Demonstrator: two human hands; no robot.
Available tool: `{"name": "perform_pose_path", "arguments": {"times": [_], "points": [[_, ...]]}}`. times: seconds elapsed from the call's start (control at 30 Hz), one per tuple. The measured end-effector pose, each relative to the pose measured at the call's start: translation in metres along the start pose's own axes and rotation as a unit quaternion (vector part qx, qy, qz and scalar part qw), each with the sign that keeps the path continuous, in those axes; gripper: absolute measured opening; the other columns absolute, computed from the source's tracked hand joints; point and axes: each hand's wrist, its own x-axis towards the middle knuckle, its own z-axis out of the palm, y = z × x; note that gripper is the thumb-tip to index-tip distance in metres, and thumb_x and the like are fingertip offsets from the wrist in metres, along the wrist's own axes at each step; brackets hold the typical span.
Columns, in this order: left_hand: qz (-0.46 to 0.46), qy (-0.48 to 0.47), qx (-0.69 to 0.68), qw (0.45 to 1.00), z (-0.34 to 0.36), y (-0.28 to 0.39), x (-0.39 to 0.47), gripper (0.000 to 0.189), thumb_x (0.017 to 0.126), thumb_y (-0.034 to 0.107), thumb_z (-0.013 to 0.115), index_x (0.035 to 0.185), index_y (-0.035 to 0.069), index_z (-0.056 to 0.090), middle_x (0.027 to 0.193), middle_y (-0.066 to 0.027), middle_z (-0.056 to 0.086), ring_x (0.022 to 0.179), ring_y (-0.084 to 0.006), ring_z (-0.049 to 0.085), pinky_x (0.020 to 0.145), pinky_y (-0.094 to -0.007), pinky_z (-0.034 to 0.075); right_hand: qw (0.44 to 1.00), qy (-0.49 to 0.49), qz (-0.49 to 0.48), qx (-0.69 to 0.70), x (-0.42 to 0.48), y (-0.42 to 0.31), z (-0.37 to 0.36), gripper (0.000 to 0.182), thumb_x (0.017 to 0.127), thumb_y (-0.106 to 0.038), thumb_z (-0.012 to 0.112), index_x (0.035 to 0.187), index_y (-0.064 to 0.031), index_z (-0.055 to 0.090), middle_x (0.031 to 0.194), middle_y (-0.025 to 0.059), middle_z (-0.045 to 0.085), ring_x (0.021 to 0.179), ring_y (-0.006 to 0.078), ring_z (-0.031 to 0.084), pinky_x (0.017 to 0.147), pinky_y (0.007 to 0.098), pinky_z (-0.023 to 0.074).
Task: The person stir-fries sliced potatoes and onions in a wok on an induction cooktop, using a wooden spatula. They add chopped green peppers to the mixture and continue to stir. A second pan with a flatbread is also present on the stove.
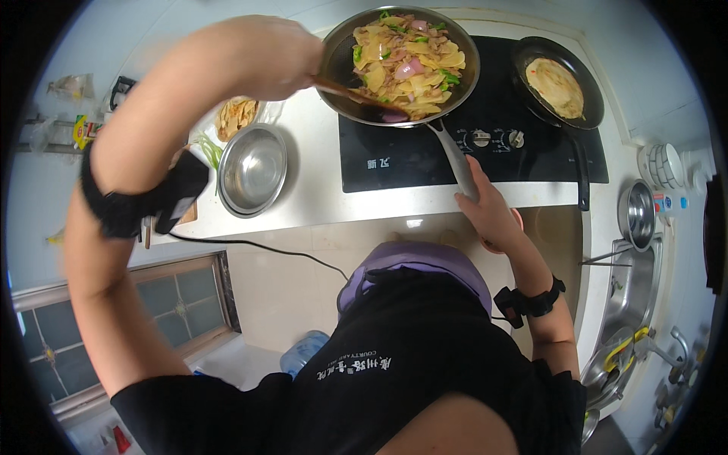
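My left hand (281,60), blurred, grips a wooden spatula (350,94) whose dark blade lies at the near edge of the food in a steel frying pan (339,54). In the pan are sliced potatoes (418,85) with meat strips, green pepper and purple onion pieces, heaped toward the right side. My right hand (489,210) is closed around the end of the pan's grey handle (452,156). The pan is over the left part of a black glass cooktop (392,156); whether it rests there or is lifted, I cannot tell.
A black frying pan (591,111) with a flatbread (554,88) sits at right, its handle past the counter edge. Left are a steel bowl (253,170), green stalks (209,149) and a bag of brown food (236,118). A sink (631,290) is far right. A cable (256,244) hangs from my left armband.
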Motion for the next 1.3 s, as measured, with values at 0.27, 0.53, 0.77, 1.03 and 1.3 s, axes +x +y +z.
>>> {"name": "perform_pose_path", "arguments": {"times": [0.27,0.53,0.77,1.03,1.3], "points": [[-0.088,0.070,0.107,0.988,0.017,-0.022,0.005,0.018,0.083,0.019,0.054,0.085,0.008,0.068,0.072,-0.0117,0.063,0.074,-0.0296,0.061,0.069,-0.0386,0.048,1.000,-0.017,0.016,0.017,0.001,-0.005,-0.003,0.067,0.084,-0.020,0.052,0.139,-0.0019,0.019,0.131,0.0268,0.040,0.121,0.0376,0.041,0.099,0.0363,0.0334],[-0.123,0.095,0.034,0.987,0.034,-0.072,-0.023,0.021,0.079,0.024,0.059,0.091,0.010,0.069,0.073,-0.0117,0.064,0.072,-0.0294,0.061,0.068,-0.0371,0.048,1.000,-0.013,-0.007,0.009,0.001,-0.006,-0.001,0.068,0.083,-0.019,0.052,0.139,-0.0019,0.018,0.131,0.0273,0.040,0.121,0.0383,0.041,0.099,0.0368,0.0334],[-0.172,-0.014,0.039,0.984,0.053,-0.080,-0.008,0.025,0.078,0.029,0.059,0.097,0.016,0.068,0.082,-0.0075,0.066,0.079,-0.0259,0.062,0.072,-0.0362,0.049,0.998,-0.034,0.054,0.005,0.000,-0.018,-0.007,0.068,0.082,-0.017,0.052,0.140,-0.0044,0.019,0.130,0.0270,0.041,0.120,0.0374,0.043,0.098,0.0362,0.0341],[-0.181,0.143,-0.156,0.961,0.185,-0.110,0.051,0.032,0.082,0.037,0.057,0.109,0.022,0.064,0.086,-0.0081,0.067,0.079,-0.0278,0.061,0.073,-0.0383,0.049,0.996,-0.051,0.069,0.020,0.001,-0.028,-0.010,0.068,0.082,-0.011,0.054,0.140,-0.0045,0.019,0.133,0.0222,0.041,0.124,0.0313,0.041,0.100,0.0314,0.0313],[0.076,0.316,0.110,0.939,0.104,-0.106,0.022,0.029,0.078,0.022,0.061,0.107,0.016,0.065,0.068,-0.0051,0.054,0.064,-0.0227,0.057,0.060,-0.0334,0.048,0.999,-0.028,0.035,0.024,-0.001,-0.015,-0.005,0.067,0.083,-0.012,0.055,0.140,-0.0036,0.020,0.136,0.0205,0.038,0.128,0.0279,0.036,0.103,0.0303,0.0286]]}}
